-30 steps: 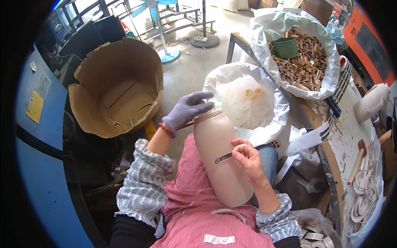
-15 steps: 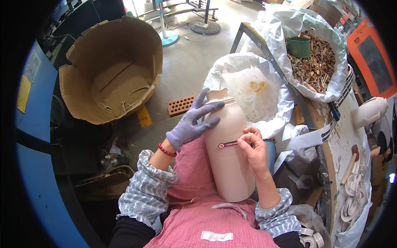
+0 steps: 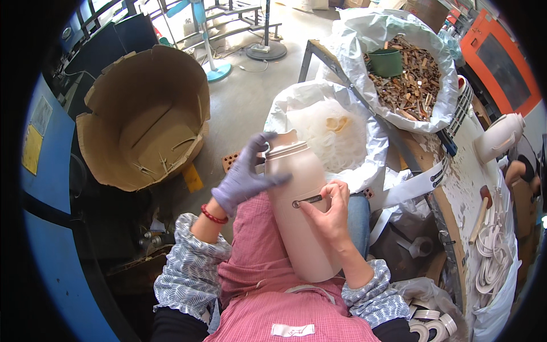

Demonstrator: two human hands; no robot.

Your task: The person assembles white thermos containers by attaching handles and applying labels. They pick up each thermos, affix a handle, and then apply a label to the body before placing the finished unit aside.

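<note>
A pale beige thermos jug body [image 3: 302, 239] leans across my lap, its spouted top pointing away from me. A small dark label strip with a round emblem [image 3: 306, 202] sits on its front. My left hand [image 3: 245, 176], in a grey-purple glove, is by the jug's neck, fingers spread and slightly blurred, the thumb lying along the shoulder. My bare right hand [image 3: 331, 214] is closed at the label's right end, thumb tip and forefinger brought near each other there. Whatever its fingers pinch is too small to make out.
A large cardboard box [image 3: 142, 114] stands at left, scraps inside. White sacks ahead hold translucent strips [image 3: 330, 137] and brown chips with a green cup [image 3: 386, 62]. On the right-hand bench are another beige jug [image 3: 498, 137], a mallet [image 3: 482, 214] and pale straps [image 3: 491, 268].
My left fingers have lifted off the jug's shoulder and spread wider. My right thumb has come onto the label. The emblem looked pink before and now looks dark. The view has shifted slightly.
</note>
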